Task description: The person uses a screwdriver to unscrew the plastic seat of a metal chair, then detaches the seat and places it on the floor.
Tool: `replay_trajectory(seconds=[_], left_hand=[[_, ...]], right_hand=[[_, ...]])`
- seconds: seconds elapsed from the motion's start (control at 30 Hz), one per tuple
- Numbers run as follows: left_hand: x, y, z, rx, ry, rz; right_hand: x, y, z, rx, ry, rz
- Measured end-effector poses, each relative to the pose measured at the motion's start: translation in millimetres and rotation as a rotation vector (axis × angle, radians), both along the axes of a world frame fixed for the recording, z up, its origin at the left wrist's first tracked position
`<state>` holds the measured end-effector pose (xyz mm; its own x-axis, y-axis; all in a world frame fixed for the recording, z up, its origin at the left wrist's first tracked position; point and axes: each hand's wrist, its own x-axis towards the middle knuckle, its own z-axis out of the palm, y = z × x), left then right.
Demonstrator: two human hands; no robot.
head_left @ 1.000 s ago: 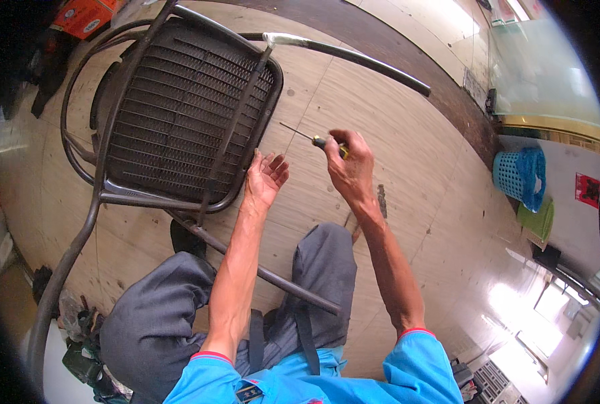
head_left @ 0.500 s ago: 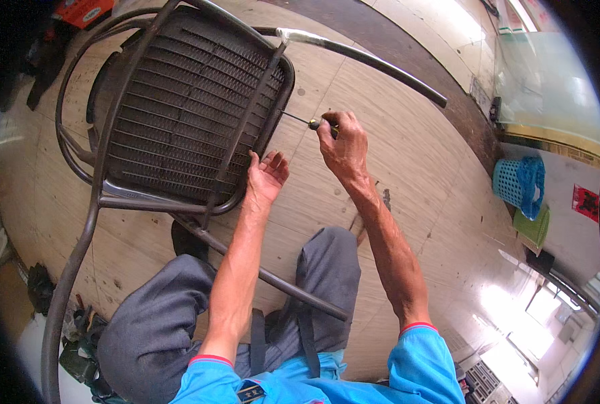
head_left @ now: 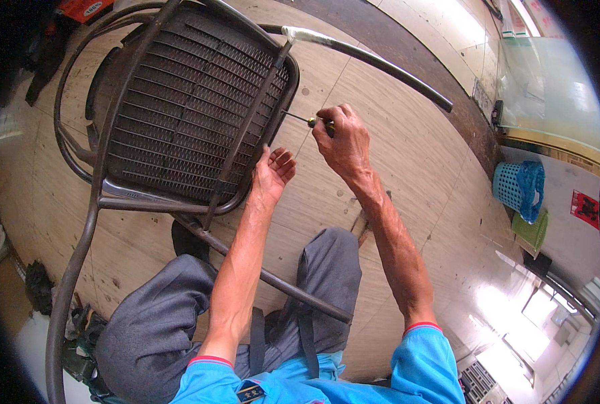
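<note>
A dark brown metal chair (head_left: 179, 108) with a woven, slatted seat lies tipped over, its underside and tube frame facing me. In my right hand (head_left: 347, 143) is a screwdriver (head_left: 311, 122) with a black and yellow handle, gripped between thumb and fingers. Its thin shaft points left, and the tip meets the seat's right rim; a screw there is too small to make out. Just below that spot, my left hand (head_left: 273, 176) rests by the rim, palm turned up. The fingers are loosely bent and apart, with the thumb close to the rim.
One chair leg (head_left: 381, 64) reaches out at the upper right, and another tube (head_left: 300, 293) crosses over my knees. A hammer-like tool (head_left: 362, 225) lies on the floor under my right forearm. A light-blue basket (head_left: 509, 185) stands far right, beside a green one (head_left: 530, 231).
My left hand has shifted slightly up and right along the seat rim. My right hand has turned a little around the screwdriver handle, whose tip stays at the rim.
</note>
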<state>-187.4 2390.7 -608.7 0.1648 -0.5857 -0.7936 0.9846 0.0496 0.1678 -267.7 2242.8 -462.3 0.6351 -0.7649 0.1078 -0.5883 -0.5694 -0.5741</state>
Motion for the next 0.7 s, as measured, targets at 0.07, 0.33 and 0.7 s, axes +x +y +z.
replay_trajectory(seconds=[0.07,0.33,0.7], left_hand=[[3.7,-11.2,5.9,0.01,-0.074,-0.049],[19.7,-44.7,16.2,0.122,-0.266,-0.101],[26.1,-50.4,20.4,0.12,-0.327,-0.128]], right_hand=[[3.4,-5.5,0.3,0.036,-0.004,0.058],[28.6,-45.9,20.1,0.299,0.523,0.05],[52.0,-45.6,27.6,0.0,0.553,0.455]])
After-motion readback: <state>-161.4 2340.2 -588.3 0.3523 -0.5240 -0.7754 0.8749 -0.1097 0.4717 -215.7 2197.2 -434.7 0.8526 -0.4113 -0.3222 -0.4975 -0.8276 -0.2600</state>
